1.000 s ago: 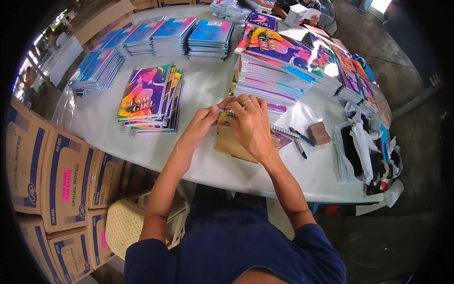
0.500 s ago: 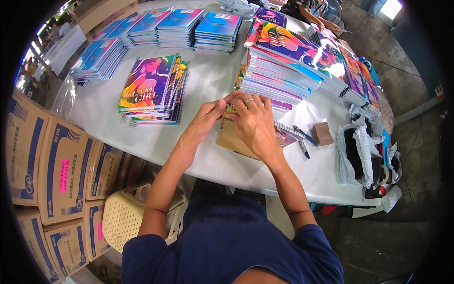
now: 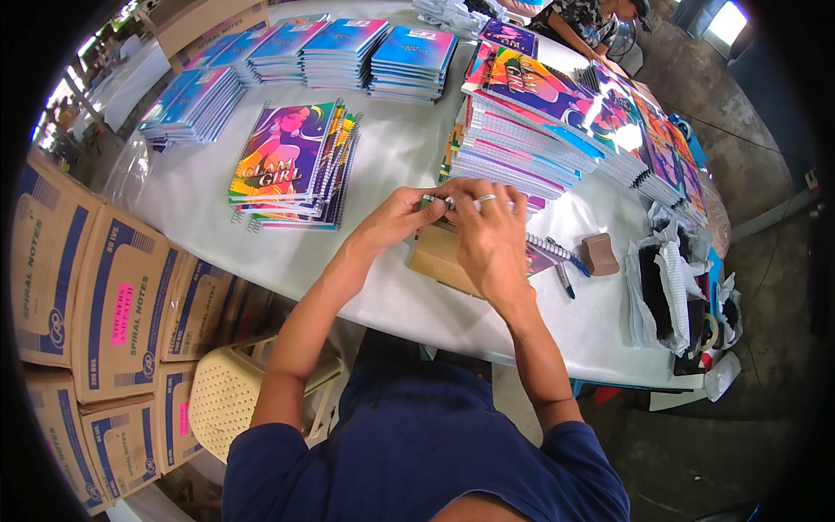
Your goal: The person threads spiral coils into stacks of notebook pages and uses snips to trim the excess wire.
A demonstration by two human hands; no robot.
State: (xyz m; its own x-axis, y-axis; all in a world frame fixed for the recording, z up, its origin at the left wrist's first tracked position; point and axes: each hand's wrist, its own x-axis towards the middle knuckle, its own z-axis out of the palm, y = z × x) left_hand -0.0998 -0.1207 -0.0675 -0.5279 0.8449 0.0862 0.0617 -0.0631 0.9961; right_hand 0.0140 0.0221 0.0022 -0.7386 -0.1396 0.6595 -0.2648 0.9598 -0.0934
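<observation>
Both my hands meet at the near side of the table, over a tan block (image 3: 439, 257). My left hand (image 3: 396, 217) is closed, its thumb and fingers pinching the wire-bound edge of a spiral notebook (image 3: 436, 201). My right hand (image 3: 489, 230), with a ring on one finger, curls over the same edge from the right. My fingers hide most of that notebook. Beside my right wrist, a notebook's wire coil (image 3: 546, 247) shows, lying on the table. Right of it are blue pens (image 3: 565, 282) and a brown block (image 3: 600, 254).
A stack of illustrated spiral notebooks (image 3: 291, 161) stands left of my hands; a taller stack (image 3: 513, 148) rises just beyond them. Blue-pink notebooks (image 3: 413, 52) line the far side. Cartons (image 3: 122, 296) and a cream stool (image 3: 230, 396) stand left. Another person's arm (image 3: 570, 39) shows at far right.
My hands have drawn slightly nearer and together at the notebook's bound edge, and my fingers cover more of it. The whole view has shifted a little.
</observation>
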